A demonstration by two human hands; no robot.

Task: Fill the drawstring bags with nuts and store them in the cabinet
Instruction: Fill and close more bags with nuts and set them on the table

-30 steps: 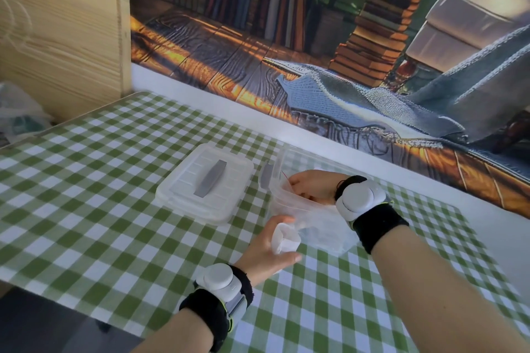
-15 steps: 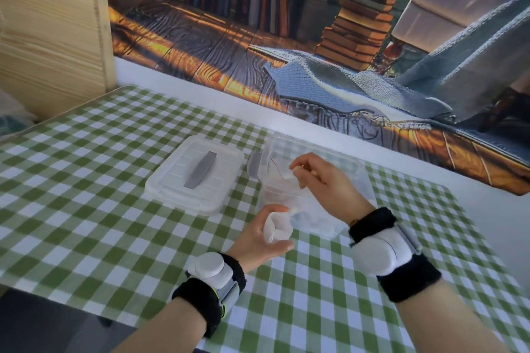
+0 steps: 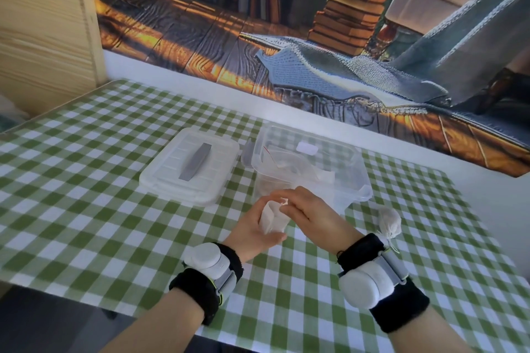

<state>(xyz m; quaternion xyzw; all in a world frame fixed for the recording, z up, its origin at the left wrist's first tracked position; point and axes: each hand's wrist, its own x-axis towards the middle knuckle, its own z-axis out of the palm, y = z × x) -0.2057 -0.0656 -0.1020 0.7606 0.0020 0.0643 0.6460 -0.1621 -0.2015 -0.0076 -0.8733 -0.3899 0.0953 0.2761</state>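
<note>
Drawstring bags are seen in two places: one small white drawstring bag (image 3: pixel 272 219) is held at the centre of the frame, and a filled, tied bag (image 3: pixel 389 221) lies at the right on the surface (image 3: pixel 86 209), which is covered by a green-and-white checked cloth. A wooden cabinet (image 3: pixel 43 31) is seen at the upper left. A clear plastic container (image 3: pixel 352 178) is placed above the hands, with white bags lying inside it; whether nuts are in it cannot be told. Its lid (image 3: pixel 190 166), with a grey handle, is set just left of it. The held bag is wrapped by the left hand (image 3: pixel 253 228), while its open mouth is pinched by the fingers of the right hand (image 3: pixel 311 213).
</note>
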